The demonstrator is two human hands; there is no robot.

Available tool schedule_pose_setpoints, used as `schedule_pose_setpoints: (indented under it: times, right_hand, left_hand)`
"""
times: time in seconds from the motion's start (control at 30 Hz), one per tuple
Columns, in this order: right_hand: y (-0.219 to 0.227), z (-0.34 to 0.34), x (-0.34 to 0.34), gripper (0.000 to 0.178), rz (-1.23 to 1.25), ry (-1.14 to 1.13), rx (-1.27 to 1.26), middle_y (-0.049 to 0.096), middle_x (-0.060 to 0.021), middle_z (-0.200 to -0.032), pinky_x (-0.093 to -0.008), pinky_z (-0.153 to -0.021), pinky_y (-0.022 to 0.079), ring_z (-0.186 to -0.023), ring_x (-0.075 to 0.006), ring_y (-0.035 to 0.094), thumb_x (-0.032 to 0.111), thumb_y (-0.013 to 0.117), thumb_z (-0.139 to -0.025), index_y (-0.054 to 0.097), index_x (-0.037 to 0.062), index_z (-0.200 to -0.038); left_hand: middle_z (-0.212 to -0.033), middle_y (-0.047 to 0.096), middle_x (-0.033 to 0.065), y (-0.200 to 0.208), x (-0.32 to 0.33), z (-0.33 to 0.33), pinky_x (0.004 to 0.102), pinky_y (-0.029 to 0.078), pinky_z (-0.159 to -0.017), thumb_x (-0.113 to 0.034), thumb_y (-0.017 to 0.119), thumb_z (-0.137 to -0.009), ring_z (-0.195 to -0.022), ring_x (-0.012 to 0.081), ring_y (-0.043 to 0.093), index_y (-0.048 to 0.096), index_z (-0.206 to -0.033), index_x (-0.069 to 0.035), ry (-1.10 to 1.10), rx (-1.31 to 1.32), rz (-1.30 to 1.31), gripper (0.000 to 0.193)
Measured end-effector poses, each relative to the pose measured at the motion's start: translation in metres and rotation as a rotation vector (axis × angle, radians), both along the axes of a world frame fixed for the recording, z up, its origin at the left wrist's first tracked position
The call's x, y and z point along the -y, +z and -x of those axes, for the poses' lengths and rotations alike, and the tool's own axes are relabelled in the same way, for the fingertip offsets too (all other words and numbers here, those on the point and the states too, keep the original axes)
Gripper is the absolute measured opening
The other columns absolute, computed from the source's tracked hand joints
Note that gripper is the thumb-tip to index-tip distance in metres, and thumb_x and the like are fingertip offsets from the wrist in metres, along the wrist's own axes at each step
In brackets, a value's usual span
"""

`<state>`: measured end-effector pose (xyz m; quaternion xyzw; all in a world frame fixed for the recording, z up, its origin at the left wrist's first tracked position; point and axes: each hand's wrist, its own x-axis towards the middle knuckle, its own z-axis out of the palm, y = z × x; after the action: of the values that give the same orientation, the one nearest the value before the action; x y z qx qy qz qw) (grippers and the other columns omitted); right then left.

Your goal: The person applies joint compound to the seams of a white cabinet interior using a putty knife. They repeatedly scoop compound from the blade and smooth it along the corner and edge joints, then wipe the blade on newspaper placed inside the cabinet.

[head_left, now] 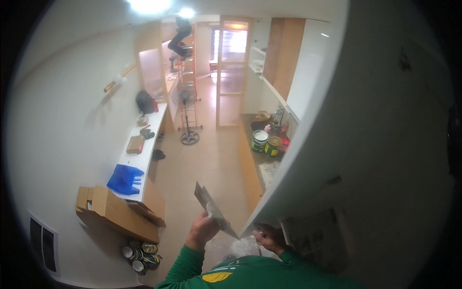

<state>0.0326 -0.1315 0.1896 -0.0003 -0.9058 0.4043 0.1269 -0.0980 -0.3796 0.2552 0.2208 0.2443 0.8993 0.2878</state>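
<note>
My left hand [202, 230] is closed around a flat metal trowel [220, 219], its long blade slanting up and away to the left. A pale lump, apparently filler, clings to it by my fingers. To the right, my right hand [270, 239] is curled close to the lower end of the grey-white wall edge [294, 168]. What its fingers hold, if anything, I cannot make out. The tip of the trowel's near end lies between my two hands.
A white counter [150, 126] on the left bears a blue plastic bag [126, 179]; cardboard boxes [118, 212] and paint cans [139, 255] stand nearer. Paint tins [260, 140] sit on the right worktop. Further off are a fan [189, 137] and a person on an orange ladder [187, 72].
</note>
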Motion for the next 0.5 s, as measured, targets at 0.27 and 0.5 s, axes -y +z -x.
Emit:
schedule_pose_setpoints:
  times: [0.27,0.5]
  right_hand:
    - [-0.027,0.019,-0.030,0.053,0.296,-0.012,0.148,0.055,-0.0188,-0.128,-0.0401,-0.095,0.046,-0.112,-0.0324,0.057,0.032,0.065,-0.088,0.050,0.0052,-0.131]
    - [0.008,-0.043,-0.070,0.049,0.075,-0.226,-0.081,0.052,-0.0202,-0.131,-0.0429,-0.099,0.042,-0.115,-0.0327,0.054,0.031,0.051,-0.095,0.047,0.0011,-0.133]
  left_hand:
    - [-0.082,0.063,0.0083,0.095,-0.050,-0.030,0.0316,0.047,-0.072,-0.018,0.064,-0.091,-0.081,0.0161,0.058,0.066,-0.092,0.002,-0.179,-0.534,0.249,0.020]
    - [-0.081,0.061,0.0008,0.109,-0.163,-0.051,0.0256,0.046,-0.064,-0.027,0.060,-0.096,-0.075,0.0085,0.055,0.066,-0.099,0.002,-0.370,-0.634,0.307,0.030]
